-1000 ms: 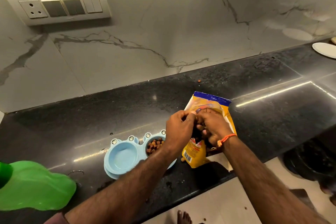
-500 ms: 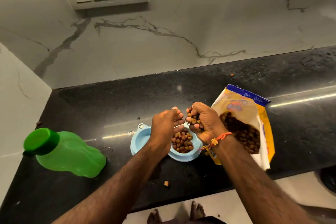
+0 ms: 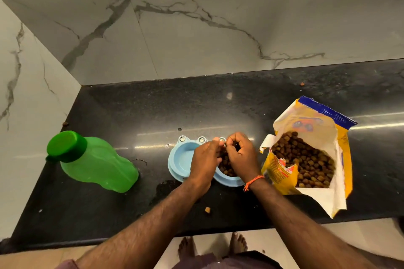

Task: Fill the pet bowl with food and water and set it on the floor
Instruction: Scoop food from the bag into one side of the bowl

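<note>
Now: kibble (image 3: 227,167) released from curled right hand (image 3: 240,155) over pet bowl (image 3: 182,162) right compartment; left hand (image 3: 204,160) fingers straight, together, shielding spill. Bag (image 3: 306,155) kept open right; water bottle (image 3: 91,159) left.

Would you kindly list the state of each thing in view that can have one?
green bottle: cap on, standing on the counter.
pet bowl: on the counter; left compartment empty, right compartment holds kibble.
food bag: torn open, kibble showing.
left hand: over the bowl, fingers relaxed.
right hand: curled over the kibble compartment; whether kibble is in it, unclear.
stray kibble piece: loose on the counter.
</note>
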Demonstrator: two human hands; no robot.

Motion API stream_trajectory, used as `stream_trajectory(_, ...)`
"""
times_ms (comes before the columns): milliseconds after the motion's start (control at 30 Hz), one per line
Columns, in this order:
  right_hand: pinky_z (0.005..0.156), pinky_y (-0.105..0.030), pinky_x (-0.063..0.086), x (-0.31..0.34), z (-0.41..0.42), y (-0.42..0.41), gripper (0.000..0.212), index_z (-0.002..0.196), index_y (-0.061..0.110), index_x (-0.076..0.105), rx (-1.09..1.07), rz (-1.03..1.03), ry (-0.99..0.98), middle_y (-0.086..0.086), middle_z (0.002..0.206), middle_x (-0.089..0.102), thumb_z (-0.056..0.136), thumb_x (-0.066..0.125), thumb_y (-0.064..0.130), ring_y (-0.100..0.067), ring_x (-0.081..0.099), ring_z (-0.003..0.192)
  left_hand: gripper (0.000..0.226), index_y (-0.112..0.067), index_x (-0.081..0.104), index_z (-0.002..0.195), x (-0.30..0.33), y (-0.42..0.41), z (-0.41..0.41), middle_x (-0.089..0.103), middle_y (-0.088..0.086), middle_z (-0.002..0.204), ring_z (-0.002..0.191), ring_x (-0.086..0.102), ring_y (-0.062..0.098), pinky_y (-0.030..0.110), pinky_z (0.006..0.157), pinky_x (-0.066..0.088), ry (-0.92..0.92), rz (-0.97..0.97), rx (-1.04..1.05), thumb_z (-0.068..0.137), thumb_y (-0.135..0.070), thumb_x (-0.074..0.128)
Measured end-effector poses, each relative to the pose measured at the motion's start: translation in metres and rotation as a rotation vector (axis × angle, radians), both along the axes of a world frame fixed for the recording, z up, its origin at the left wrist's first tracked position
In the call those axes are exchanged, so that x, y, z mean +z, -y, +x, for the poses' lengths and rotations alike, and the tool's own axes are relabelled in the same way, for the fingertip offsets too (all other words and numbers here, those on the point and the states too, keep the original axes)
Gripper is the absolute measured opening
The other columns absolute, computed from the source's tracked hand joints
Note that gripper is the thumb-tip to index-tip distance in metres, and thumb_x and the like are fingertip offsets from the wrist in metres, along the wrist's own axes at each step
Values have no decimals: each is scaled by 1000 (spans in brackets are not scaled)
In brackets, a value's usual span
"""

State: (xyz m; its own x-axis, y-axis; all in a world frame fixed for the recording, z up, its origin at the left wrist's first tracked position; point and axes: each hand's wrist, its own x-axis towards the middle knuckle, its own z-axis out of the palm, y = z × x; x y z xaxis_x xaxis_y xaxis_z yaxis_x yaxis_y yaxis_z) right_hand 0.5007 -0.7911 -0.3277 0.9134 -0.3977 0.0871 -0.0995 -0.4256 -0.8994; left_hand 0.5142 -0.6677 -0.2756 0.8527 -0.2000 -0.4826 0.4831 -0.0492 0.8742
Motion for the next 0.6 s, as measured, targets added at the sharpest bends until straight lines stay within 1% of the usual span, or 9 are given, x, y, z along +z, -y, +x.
stream_trajectory(100, 77, -42, 51, -7, -5, 0, 17, 82, 6, 67, 48, -35, 40, -12, 87, 64, 86, 58, -8, -28, 59, 84, 29, -15, 77, 103, -2, 0, -4, 80, 4, 100, 103, 74, 18, 34, 94, 58, 26, 7, 43, 105, -27, 50)
stream_trajectory(167, 78, -38, 51, -7, -11, -1, 18, 83, 5, 71, 65, -33, 90, -10, 87, 66, 85, 55, -3, -27, 61, 84, 29, -17, 78, 99, -2, 0, -6, 80, 3, 97, 100, 75, 18, 38, 95, 59, 56, 27, 65, 104, -25, 50)
stream_trajectory(233, 79, -33, 50, -3, -17, -2, 23, 84, 4, 74, 79, -3, 149, -10, 88, 67, 83, 51, -2, -27, 62, 85, 30, -23, 79, 89, -2, -1, -6, 80, 3, 93, 97, 75, 20, 42, 94, 59, 97, 50, 79, 103, -25, 52)
stream_trajectory(300, 81, -30, 51, 2, -21, -4, 27, 87, 3, 77, 98, 34, 186, -9, 91, 69, 83, 50, 0, -22, 64, 87, 31, -26, 80, 80, -1, -2, -6, 80, 3, 90, 95, 76, 23, 48, 94, 59, 114, 57, 88, 98, -29, 55)
stream_trajectory(400, 85, -29, 54, 7, -27, -7, 34, 92, 2, 78, 137, 41, 215, -7, 97, 71, 85, 46, 11, -5, 62, 93, 30, -28, 81, 82, -2, -1, -6, 80, 4, 90, 95, 76, 25, 55, 94, 57, 122, 64, 94, 85, -45, 55)
stream_trajectory(500, 89, -28, 54, 5, -30, -8, 34, 95, 7, 79, 152, 41, 216, -2, 104, 71, 86, 47, 13, -4, 62, 99, 34, -31, 80, 83, -4, -1, -8, 80, 1, 89, 93, 76, 22, 54, 93, 58, 140, 80, 115, 81, -52, 53)
stream_trajectory(600, 90, -28, 52, 4, -35, -7, 33, 95, 14, 79, 96, 6, 211, 6, 103, 70, 85, 47, 16, -4, 62, 99, 29, -35, 77, 80, -1, -1, -8, 79, -1, 88, 93, 75, 21, 53, 93, 58, 152, 96, 144, 80, -52, 54)
